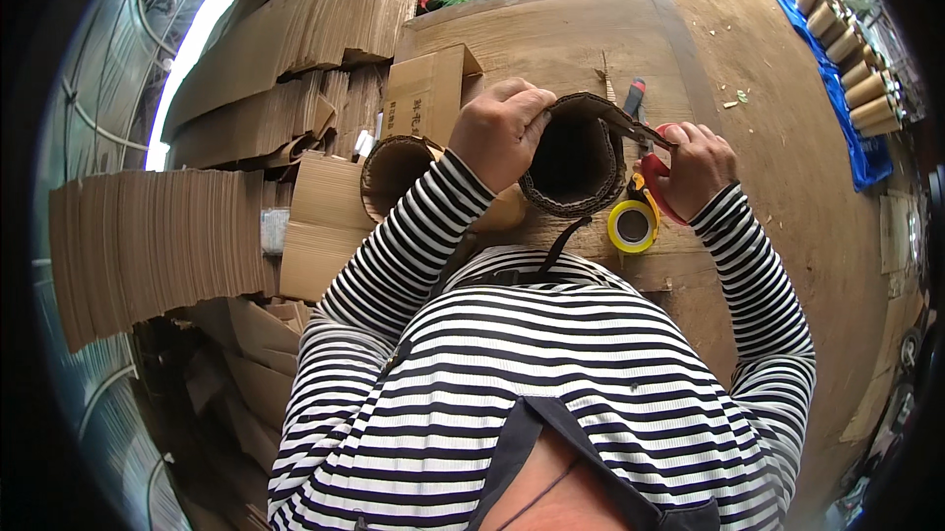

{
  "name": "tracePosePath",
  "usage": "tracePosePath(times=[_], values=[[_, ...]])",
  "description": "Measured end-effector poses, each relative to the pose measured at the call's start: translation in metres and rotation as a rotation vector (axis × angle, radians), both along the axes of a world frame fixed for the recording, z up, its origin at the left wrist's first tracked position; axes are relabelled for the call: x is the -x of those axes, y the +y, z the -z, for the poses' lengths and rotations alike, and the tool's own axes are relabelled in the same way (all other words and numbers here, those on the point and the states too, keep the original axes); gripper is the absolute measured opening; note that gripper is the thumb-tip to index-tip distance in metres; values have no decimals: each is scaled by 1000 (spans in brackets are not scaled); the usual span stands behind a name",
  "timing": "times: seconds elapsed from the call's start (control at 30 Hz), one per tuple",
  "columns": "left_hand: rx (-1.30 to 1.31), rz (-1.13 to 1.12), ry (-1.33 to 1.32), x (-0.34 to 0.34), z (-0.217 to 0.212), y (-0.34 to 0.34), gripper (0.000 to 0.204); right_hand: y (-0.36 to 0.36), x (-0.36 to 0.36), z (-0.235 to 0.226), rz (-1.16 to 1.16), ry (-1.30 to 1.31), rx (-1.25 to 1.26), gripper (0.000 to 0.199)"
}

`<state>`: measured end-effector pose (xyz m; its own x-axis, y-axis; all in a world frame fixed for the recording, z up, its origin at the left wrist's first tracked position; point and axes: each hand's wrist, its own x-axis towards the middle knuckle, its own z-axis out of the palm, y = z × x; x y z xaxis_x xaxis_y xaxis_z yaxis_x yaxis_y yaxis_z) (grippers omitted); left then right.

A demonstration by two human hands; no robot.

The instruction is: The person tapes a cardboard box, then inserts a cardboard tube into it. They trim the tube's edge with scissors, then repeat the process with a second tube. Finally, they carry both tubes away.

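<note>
A thick roll of corrugated cardboard (574, 204) stands on end on the wooden board in front of me, its dark hollow facing up. My left hand (502, 132) is closed on the roll's upper left edge, thumb and fingers pinching the rim. My right hand (701, 169) is closed round the red handles of a pair of scissors (661, 192). The scissors are at the roll's loose flap, on its right; how far the blades reach over the cardboard is partly hidden. Close by lies a roll of yellow tape (631, 227).
A tool with a red and black handle (635, 94) lies beyond the scissors. Left of me are a second cardboard roll (394, 177), a carton (425, 93) and stacked flat cardboard (162, 246). Cardboard tubes (849, 46) lie on a blue sheet (858, 152) at far right.
</note>
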<state>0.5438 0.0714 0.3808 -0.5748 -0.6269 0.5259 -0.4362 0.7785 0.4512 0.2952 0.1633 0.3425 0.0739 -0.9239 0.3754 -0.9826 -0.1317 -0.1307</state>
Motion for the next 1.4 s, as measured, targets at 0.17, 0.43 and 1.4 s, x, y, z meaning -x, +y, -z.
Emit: tracePosePath(times=[0.17,0.43,1.4], values=[[33,76,-72,-3,1,-32,14,-20,12,17,-101,-16,126,28],[73,-196,-121,4,10,-25,18,-28,27,28,-69,-10,3,30],[53,-194,-347,-11,6,-40,34,-38,16,-4,-122,170,0,23]])
